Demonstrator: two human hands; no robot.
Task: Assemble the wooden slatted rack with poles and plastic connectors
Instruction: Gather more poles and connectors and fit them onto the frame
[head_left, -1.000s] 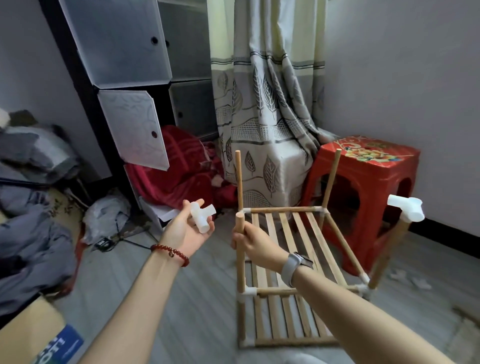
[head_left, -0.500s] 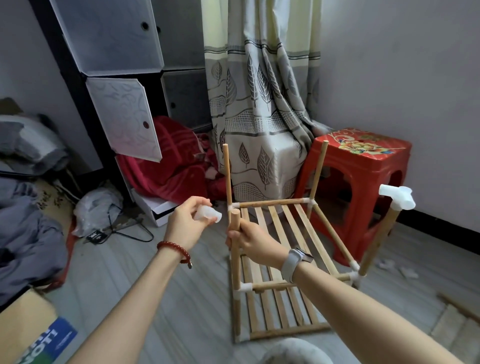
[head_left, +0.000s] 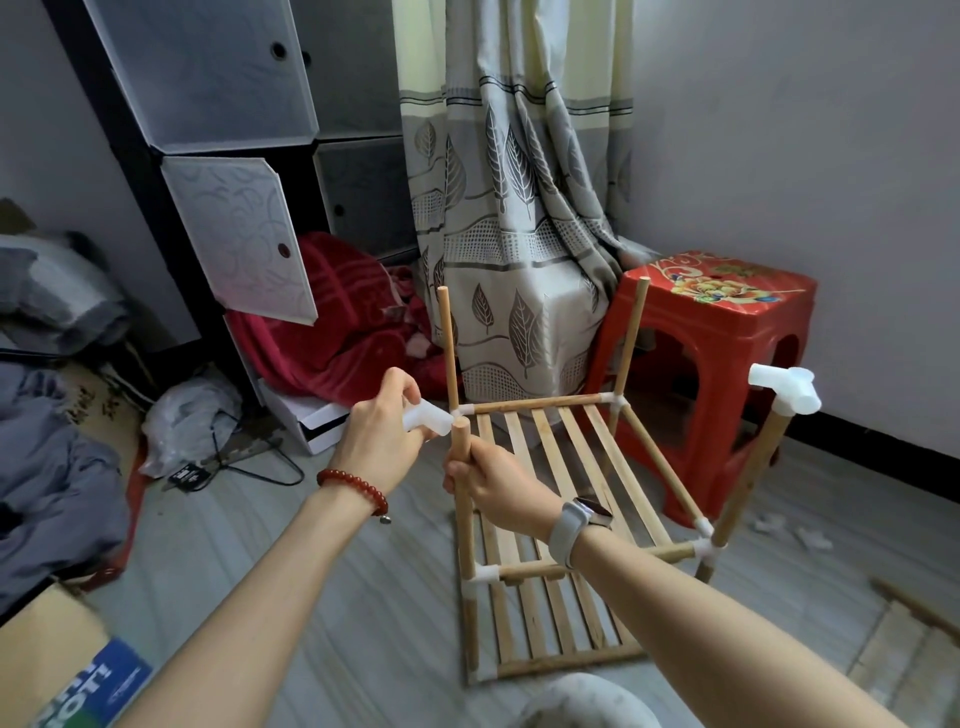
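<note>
The wooden slatted rack (head_left: 558, 452) stands on the floor with upright poles joined by white plastic connectors. My right hand (head_left: 493, 483) grips the near left pole (head_left: 464, 525) just below its bare top end. My left hand (head_left: 382, 436) holds a white plastic connector (head_left: 428, 418) right beside that pole top, touching or nearly touching it. The near right pole (head_left: 748, 483) carries another white connector (head_left: 784, 389) on its top. Two far poles (head_left: 447, 343) stand bare.
A red plastic stool (head_left: 727, 322) stands right behind the rack by the wall. A patterned curtain (head_left: 509, 234) hangs behind. A cube cabinet (head_left: 234, 156), red blanket (head_left: 332, 322), clothes and a cardboard box (head_left: 57, 670) lie to the left. Loose slats (head_left: 914, 654) lie at the lower right.
My left hand has carried the connector rightward and down to the top of the near left pole. My right hand has kept its grip on that pole.
</note>
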